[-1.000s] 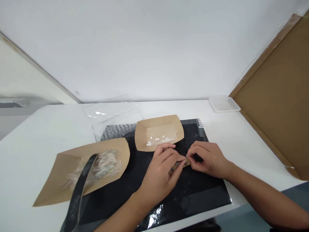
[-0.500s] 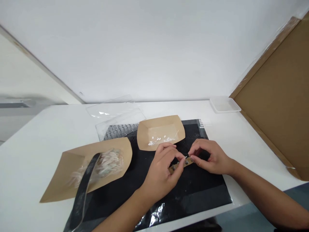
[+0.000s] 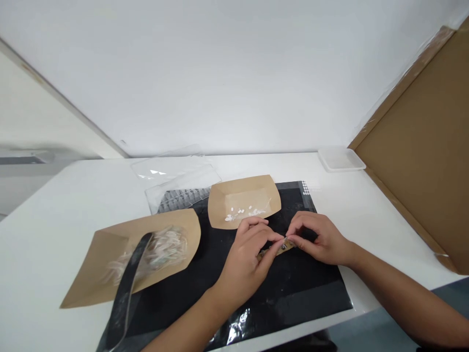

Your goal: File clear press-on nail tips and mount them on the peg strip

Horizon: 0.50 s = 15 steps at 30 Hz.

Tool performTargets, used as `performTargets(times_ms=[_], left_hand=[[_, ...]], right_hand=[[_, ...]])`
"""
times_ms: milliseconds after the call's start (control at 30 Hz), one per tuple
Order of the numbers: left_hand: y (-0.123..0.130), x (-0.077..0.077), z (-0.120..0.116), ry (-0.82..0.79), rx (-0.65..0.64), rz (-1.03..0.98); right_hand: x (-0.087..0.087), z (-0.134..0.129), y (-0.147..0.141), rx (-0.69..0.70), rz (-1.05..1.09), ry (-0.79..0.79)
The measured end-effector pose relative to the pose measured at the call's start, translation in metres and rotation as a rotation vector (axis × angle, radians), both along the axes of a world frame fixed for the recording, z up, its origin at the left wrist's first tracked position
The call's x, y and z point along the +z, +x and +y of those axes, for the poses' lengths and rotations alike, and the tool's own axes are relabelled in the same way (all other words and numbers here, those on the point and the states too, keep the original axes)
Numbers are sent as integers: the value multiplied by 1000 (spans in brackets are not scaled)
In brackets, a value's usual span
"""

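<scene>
I am perhaps adjusting the brown strip [image 3: 288,246], left hand [image 3: 249,255] and right hand [image 3: 315,239] pinching closed, contents unclear; steadiness seems needed next.

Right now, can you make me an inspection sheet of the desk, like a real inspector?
Surface: glossy black sheet on a white tabletop.
Job's things: small tan strip with dark bits; details too small to tell.
Clutter: short brown paper tray holding tiny white pieces; long brown paper tray holding thin clear pieces; curved black band overlapping it in view; flat clear plastic pieces; shallow translucent plastic container.
Hands: left hand, right hand; fingertips pinched close together at the strip.
Cables: nothing seen.
Surroundings: white wall; brown cardboard panel at right.
</scene>
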<state>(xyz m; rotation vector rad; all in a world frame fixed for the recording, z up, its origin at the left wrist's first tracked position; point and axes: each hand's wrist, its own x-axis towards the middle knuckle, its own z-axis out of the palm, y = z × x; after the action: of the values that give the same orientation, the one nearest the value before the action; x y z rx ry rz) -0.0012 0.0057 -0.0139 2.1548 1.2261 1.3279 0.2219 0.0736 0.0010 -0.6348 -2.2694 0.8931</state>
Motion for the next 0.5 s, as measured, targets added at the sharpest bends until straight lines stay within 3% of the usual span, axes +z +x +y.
performTargets(times_ms=[500], left_hand=[[2,-1,1,26,-14,-3]], right_hand=[[-1,-6,-1,-8,-109,185]])
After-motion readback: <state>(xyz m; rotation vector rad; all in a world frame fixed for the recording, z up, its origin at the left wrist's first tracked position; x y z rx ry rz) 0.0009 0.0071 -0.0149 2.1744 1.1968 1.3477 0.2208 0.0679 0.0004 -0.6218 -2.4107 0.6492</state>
